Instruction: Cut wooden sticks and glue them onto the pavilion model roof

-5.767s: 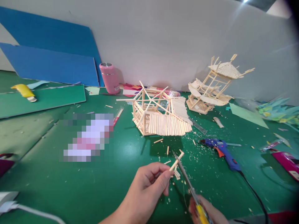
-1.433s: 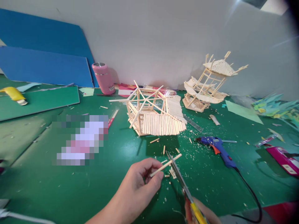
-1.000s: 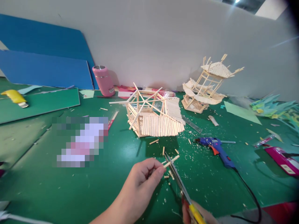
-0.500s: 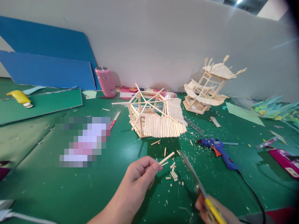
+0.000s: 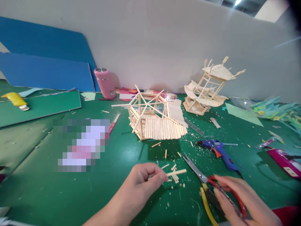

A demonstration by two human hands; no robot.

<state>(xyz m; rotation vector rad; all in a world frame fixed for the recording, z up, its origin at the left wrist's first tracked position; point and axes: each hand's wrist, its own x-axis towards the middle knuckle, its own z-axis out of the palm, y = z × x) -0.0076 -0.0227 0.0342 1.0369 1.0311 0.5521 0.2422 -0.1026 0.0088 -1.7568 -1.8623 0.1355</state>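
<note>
Between the thumb and fingers of my left hand [image 5: 148,180], a thin pale wooden stick [image 5: 177,172] is pinched, its free end pointing right. My right hand [image 5: 242,197] is around the handles of a pair of scissors [image 5: 196,169], which have silver blades and red and yellow handles. The blades point up and left, a short way right of the stick. Small cut stick pieces [image 5: 175,177] lie on the table under and beyond the stick's end. Behind my hands stands a stick-built pavilion frame [image 5: 147,103] with a partly covered roof [image 5: 166,128].
A blue glue gun [image 5: 215,146] lies right on the green table [image 5: 113,188]. A two-tiered stick pavilion [image 5: 207,88] stands behind it. A pink bottle [image 5: 105,83] is near the wall, with blue boards [image 5: 47,70] to its left. A magenta power strip [image 5: 283,161] sits far right.
The stick in my left hand has turned flatter and moved slightly right and nearer. My right hand has come up further into view, and the scissors have turned to show their blades and handles.
</note>
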